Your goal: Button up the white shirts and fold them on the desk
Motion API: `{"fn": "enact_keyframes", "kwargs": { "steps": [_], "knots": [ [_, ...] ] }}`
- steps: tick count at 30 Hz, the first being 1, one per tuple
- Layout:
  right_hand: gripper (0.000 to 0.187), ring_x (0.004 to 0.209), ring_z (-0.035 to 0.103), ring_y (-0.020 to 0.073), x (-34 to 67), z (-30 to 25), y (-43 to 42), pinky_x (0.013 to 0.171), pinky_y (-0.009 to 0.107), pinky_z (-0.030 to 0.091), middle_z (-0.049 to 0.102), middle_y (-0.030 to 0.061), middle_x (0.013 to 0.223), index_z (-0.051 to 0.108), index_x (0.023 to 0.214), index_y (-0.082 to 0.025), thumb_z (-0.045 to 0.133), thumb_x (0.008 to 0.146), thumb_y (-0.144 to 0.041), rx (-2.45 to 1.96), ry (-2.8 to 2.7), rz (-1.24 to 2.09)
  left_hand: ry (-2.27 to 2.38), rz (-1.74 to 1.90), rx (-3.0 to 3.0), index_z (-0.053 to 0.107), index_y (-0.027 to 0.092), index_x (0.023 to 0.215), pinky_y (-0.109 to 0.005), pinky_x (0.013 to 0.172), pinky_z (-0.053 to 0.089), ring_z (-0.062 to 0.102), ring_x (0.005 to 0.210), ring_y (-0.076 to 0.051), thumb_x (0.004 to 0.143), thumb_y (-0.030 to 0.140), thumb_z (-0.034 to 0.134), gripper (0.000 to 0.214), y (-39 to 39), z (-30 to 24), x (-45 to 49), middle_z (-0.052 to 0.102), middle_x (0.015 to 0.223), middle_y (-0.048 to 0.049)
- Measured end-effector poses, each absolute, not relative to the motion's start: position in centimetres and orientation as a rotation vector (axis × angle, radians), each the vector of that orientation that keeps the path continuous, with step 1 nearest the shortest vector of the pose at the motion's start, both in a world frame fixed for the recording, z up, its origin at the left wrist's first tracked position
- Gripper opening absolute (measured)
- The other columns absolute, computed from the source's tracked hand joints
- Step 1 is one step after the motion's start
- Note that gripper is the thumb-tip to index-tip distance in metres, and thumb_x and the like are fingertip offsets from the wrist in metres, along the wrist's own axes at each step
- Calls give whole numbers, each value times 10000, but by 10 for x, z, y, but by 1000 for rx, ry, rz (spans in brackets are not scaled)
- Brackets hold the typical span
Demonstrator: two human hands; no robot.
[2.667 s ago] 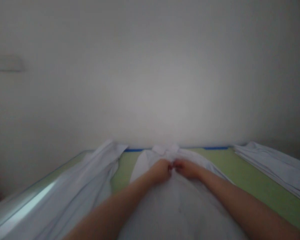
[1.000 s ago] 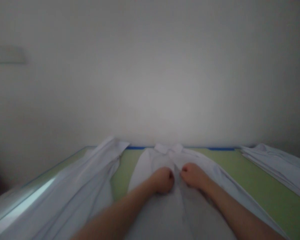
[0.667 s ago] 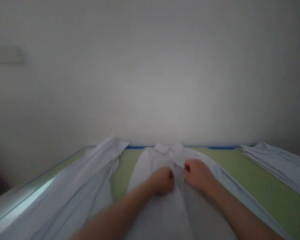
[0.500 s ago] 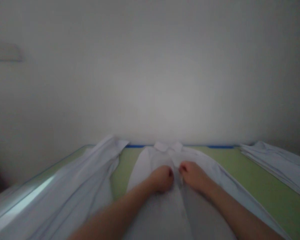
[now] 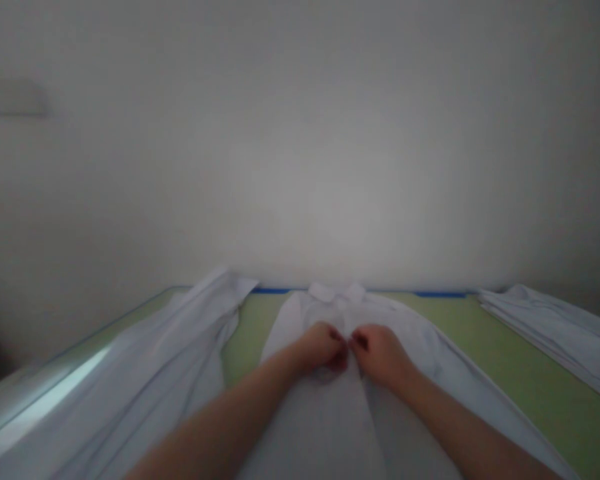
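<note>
A white collared shirt [image 5: 325, 427] lies spread out in front of me, its collar [image 5: 337, 291] at the far end. Over the upper part of its front opening, my left hand [image 5: 325, 348] is closed in a pinch on the shirt's front edge. My right hand [image 5: 380, 352] pinches the other front edge, its fingertips meeting those of my left. Whatever small part of the cloth lies between the fingertips is hidden and blurred.
White garments [image 5: 165, 367] lie in a long heap on the left, and a folded white stack [image 5: 560, 327] rests at the right. The table has a green top [image 5: 520, 363] with blue edging. A pale wall [image 5: 300, 147] rises behind it.
My two hands have come together from slightly apart, the right one moving left until the fingertips meet. The shirt's front edges have been drawn together between them.
</note>
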State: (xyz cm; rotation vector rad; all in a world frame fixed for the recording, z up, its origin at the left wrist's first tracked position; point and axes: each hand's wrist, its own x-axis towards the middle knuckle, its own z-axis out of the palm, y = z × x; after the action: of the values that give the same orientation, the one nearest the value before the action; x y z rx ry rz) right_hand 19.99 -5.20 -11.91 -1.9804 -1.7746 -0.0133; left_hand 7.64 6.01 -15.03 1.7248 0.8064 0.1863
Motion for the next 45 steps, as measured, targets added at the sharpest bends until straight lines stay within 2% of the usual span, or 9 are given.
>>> {"fn": "enact_keyframes", "kwargs": {
  "steps": [10,15,19,27,36,41,45],
  "knots": [
    [212,616,578,126,202,-131,-49,570,217,318,673,43,667,672,683,-175,479,760,-219,-1940,-1785,189,797,201,1691,609,108,696,-256,552,509,614,544,-143,658,94,488,128,59,-152,77,626,577,-50],
    [209,594,580,124,202,-130,-50,556,218,315,670,41,640,684,661,-171,511,752,-243,-1920,-1759,169,806,207,1695,613,115,671,-261,548,503,608,527,-142,678,120,493,120,58,-154,78,627,578,-48],
    [220,605,585,128,203,-131,-52,569,219,335,677,44,657,695,681,-166,507,761,-247,-1868,-1769,167,813,246,1633,604,122,672,-262,531,500,598,504,-139,691,118,499,107,55,-150,79,616,554,-37],
    [240,701,620,129,220,-129,-47,627,205,401,700,11,755,708,772,-186,469,779,-205,-1644,-1854,443,809,276,1567,606,116,651,-260,544,510,601,513,-134,669,130,549,61,54,-148,78,628,567,-43],
    [140,608,598,122,214,-131,-47,553,201,366,675,0,645,699,698,-192,583,719,-268,-1787,-1765,321,800,291,1475,598,110,645,-263,533,515,609,513,-144,617,116,579,35,54,-144,78,619,543,-42],
    [135,608,605,117,214,-133,-46,553,200,365,678,-1,654,703,715,-209,585,723,-273,-1793,-1765,298,791,310,1564,617,111,666,-249,515,494,609,527,-148,634,230,629,124,56,-149,79,624,565,-54],
    [150,619,609,123,217,-139,-42,558,202,375,684,13,686,701,745,-197,598,714,-301,-1818,-1681,301,825,339,1615,618,116,692,-245,511,477,606,538,-148,667,234,583,126,55,-154,82,627,586,-54]
  ]
}}
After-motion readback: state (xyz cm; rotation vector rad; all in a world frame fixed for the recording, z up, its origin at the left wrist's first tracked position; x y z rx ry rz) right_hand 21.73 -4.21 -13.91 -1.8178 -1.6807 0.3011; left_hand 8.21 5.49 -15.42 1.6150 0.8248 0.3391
